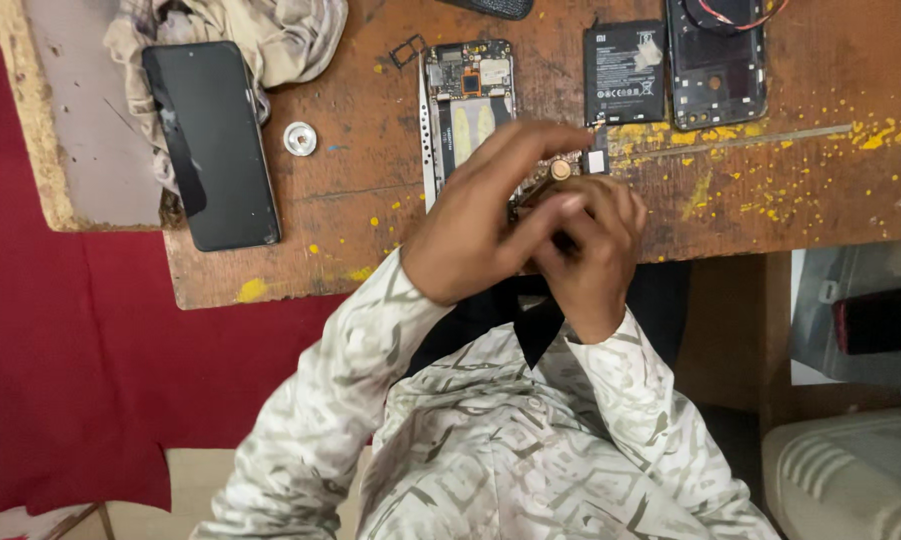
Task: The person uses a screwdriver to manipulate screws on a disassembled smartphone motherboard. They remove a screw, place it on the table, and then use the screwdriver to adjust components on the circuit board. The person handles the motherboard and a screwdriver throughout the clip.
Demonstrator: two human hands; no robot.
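Both my hands meet over the near edge of a worn wooden table (350,230). My right hand (590,250) is closed around a thin tool with a round brass-coloured end (560,170). My left hand (480,215) lies over it, fingers stretched toward the tool's tip. Under the hands lies an opened phone body (470,100) with its circuit board and frame showing; its lower part is hidden by my fingers. A small dark chip or part (597,160) sits just beside my fingertips.
A black phone battery (625,72) and a dark back cover (715,65) lie at the far right. A black screen panel (210,145) rests on a cloth (260,35) at the left, with a small round metal cap (300,138) nearby. Yellow paint spots the table.
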